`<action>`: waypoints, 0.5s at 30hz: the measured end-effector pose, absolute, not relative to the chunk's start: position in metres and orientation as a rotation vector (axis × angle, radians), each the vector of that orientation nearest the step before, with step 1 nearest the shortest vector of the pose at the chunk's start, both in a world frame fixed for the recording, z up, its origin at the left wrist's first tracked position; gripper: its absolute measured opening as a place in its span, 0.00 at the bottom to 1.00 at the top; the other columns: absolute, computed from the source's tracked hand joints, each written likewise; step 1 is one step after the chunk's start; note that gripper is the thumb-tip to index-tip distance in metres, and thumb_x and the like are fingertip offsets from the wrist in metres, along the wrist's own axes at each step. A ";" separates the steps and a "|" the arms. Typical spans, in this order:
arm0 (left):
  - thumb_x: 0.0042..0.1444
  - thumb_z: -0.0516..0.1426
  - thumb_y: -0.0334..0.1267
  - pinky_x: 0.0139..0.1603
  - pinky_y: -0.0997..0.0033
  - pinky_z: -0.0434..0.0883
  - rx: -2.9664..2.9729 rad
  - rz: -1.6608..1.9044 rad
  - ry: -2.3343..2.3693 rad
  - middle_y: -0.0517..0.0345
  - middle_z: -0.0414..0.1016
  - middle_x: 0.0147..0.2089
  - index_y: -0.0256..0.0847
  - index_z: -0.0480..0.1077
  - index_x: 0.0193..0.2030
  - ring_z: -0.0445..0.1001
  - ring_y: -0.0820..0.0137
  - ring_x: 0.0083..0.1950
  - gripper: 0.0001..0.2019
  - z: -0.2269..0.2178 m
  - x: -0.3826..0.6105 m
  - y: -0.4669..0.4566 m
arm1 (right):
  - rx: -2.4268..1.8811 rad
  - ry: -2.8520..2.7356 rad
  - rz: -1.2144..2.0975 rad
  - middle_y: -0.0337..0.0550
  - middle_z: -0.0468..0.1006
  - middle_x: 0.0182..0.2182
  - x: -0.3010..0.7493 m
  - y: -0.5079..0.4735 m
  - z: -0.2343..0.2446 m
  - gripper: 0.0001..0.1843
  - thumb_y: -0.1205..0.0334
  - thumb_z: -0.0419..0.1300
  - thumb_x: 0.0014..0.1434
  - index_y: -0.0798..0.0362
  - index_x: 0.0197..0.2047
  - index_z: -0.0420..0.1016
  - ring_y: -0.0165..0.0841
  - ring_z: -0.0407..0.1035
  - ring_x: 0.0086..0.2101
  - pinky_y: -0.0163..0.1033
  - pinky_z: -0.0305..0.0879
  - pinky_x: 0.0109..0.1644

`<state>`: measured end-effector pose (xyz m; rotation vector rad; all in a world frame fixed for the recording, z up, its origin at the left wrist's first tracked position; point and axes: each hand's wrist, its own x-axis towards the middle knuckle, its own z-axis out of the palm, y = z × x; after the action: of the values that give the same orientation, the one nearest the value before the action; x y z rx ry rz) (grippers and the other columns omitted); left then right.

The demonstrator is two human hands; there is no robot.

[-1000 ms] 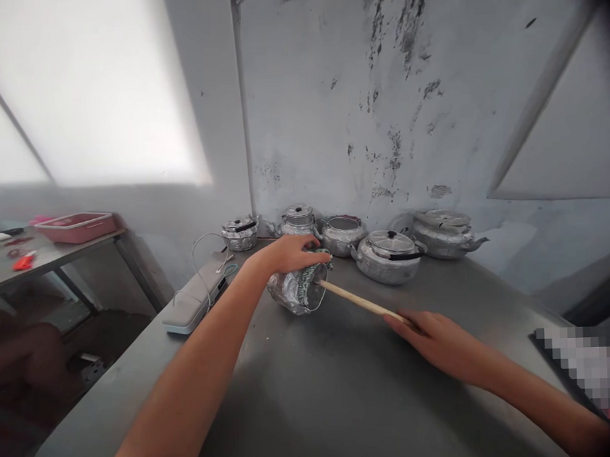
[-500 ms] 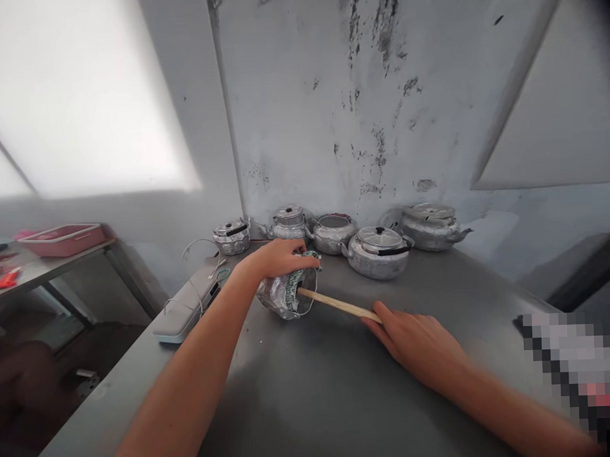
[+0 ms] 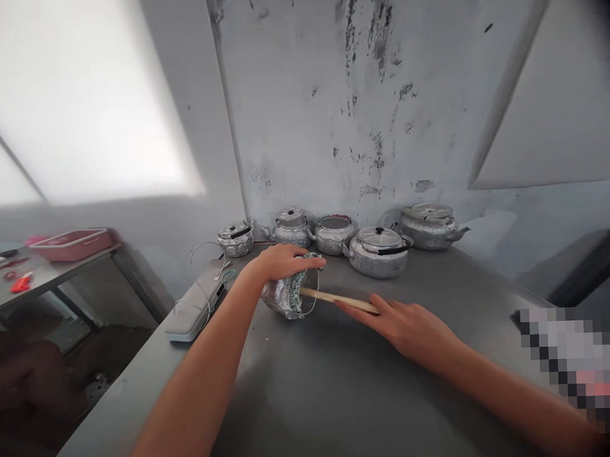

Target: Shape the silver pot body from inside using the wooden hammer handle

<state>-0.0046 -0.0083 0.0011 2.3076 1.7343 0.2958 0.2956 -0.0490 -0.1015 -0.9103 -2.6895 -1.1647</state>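
Note:
A dented silvery metal pot (image 3: 278,297) with a green-and-white patterned band round its rim lies tipped on its side in the middle, its mouth turned to the right. My left hand (image 3: 285,259) grips it from above, thumb along the band and the other fingers partly hidden behind. A thin wire handle loops by the mouth. In my right hand (image 3: 403,322) is a pale wooden stick (image 3: 332,297), held with the forefinger stretched along it. The stick's far end reaches into the pot's mouth, where its tip is hidden.
Several metal kettles stand along the wall, the nearest being a lidded kettle (image 3: 378,254). Left of my arm lies a grey case (image 3: 190,316) with a white cable on it. A pink tray (image 3: 73,244) sits on a side table. Something pixelated (image 3: 569,352) is at the right edge.
My right forefinger has stretched forward along the stick. The pot has stayed tipped in my left hand, and the whole view has shifted slightly.

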 end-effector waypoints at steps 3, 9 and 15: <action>0.55 0.48 0.77 0.63 0.57 0.65 2.315 0.317 1.754 0.52 0.72 0.67 0.48 0.74 0.63 0.70 0.47 0.65 0.43 0.001 -0.004 -0.012 | -0.869 -2.647 -1.218 0.38 0.72 0.35 0.296 -0.046 -0.099 0.50 0.82 0.49 0.54 0.41 0.76 0.47 0.29 0.67 0.22 0.39 0.42 0.23; 0.59 0.48 0.72 0.62 0.58 0.67 2.368 0.306 1.782 0.56 0.75 0.64 0.51 0.76 0.61 0.73 0.48 0.63 0.36 0.001 -0.001 -0.013 | -0.932 -2.617 -1.168 0.36 0.72 0.34 0.298 -0.045 -0.108 0.49 0.80 0.51 0.56 0.41 0.76 0.46 0.27 0.66 0.20 0.38 0.44 0.22; 0.60 0.48 0.68 0.60 0.58 0.68 2.373 0.285 1.769 0.54 0.76 0.63 0.50 0.77 0.59 0.73 0.48 0.61 0.34 0.000 0.000 -0.011 | -1.030 -2.648 -1.088 0.36 0.72 0.35 0.300 -0.047 -0.117 0.48 0.77 0.50 0.59 0.37 0.77 0.42 0.26 0.65 0.19 0.39 0.37 0.23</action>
<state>-0.0001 -0.0114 0.0004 2.3726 1.7689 0.2853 0.2999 -0.0466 -0.1166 -1.0297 -2.6480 -1.0883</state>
